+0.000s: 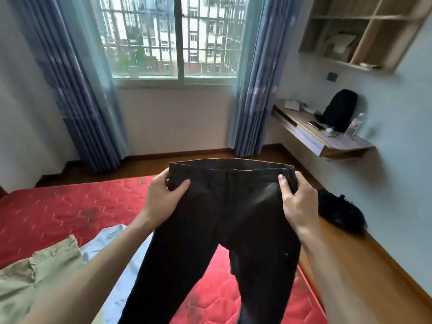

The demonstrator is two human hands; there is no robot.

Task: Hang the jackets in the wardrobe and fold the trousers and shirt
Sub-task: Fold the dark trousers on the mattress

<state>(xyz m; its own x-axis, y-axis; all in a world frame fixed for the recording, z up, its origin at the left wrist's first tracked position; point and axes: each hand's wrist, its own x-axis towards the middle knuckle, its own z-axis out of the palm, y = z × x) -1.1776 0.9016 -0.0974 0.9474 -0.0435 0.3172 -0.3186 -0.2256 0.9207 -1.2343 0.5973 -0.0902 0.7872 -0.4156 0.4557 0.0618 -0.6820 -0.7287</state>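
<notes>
Left hand [163, 197] and right hand [298, 202] each closed on the waistband of the dark trousers [222, 230], held up over the red bed [58, 206]. Khaki trousers [28, 274] and white shirt [109, 239] lie on the bed, left of the dark pair.

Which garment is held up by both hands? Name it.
The dark trousers, gripped at the waistband; the khaki garment and white shirt lie on the mattress.
</notes>
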